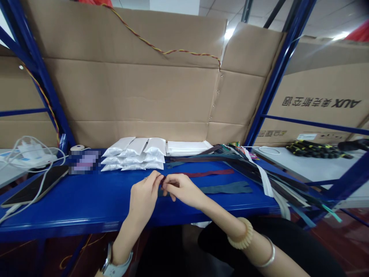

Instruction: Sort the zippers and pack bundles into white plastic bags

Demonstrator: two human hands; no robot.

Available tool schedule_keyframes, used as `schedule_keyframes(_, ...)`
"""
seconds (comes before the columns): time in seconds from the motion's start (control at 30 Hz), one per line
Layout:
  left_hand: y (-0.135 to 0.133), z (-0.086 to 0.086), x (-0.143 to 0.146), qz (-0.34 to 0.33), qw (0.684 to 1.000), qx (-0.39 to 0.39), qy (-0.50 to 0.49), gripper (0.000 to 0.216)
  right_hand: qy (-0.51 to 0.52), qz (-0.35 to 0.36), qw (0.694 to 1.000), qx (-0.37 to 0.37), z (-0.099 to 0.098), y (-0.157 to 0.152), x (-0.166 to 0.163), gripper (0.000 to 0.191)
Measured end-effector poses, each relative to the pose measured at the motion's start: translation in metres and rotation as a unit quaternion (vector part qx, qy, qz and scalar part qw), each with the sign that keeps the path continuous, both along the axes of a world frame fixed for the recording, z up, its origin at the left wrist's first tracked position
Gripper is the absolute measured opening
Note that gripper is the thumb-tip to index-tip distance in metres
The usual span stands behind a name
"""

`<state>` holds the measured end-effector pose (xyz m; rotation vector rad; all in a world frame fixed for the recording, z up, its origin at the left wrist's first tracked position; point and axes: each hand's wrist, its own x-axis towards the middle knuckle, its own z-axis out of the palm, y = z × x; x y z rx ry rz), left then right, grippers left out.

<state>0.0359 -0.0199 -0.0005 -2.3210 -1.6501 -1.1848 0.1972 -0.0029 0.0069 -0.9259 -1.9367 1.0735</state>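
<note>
My left hand (145, 196) and my right hand (183, 189) meet above the blue shelf, fingertips pinched close together. Between them is one end of a dark red zipper (211, 173), whose tape runs off to the right along the shelf. The fingers hide most of the end being held. Below my right hand lies a grey-green zipper (227, 187), flat on the blue surface (95, 200). Farther right, a loose bundle of dark zippers (242, 166) spreads over the shelf and hangs past its front edge, with a white strip (263, 179) across it.
Plump white packets (134, 154) are stacked behind my hands, beside flat white packs (187, 148). At left lie a phone (37, 185) and white cables (47, 169). Cardboard (138, 92) closes the back between blue posts (278, 73). Black-and-yellow bundles (317, 149) sit far right.
</note>
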Motion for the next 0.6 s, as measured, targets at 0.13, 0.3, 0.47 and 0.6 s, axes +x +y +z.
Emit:
schedule_keyframes(0.13,-0.0005,-0.0019,0.001,-0.023,1.0,0.009,0.006,0.031,-0.013,-0.043,0.999,0.031,-0.0004,-0.0022,-0.0011,0.013)
schedule_keyframes(0.3,-0.0012,-0.0037,0.0028,-0.037,0.999,0.018,-0.008,0.029,-0.045,-0.052,0.996,0.063,0.0018,-0.0046,-0.0003,0.019)
schedule_keyframes(0.47,-0.0018,-0.0035,0.0022,-0.037,0.999,0.015,-0.003,0.029,-0.009,-0.048,0.999,0.016,-0.0012,-0.0008,0.0008,0.018)
schedule_keyframes(0.6,-0.0003,-0.0045,0.0016,-0.074,0.997,0.027,-0.003,0.029,-0.075,-0.11,0.986,0.1,0.0037,-0.0041,0.0009,0.017)
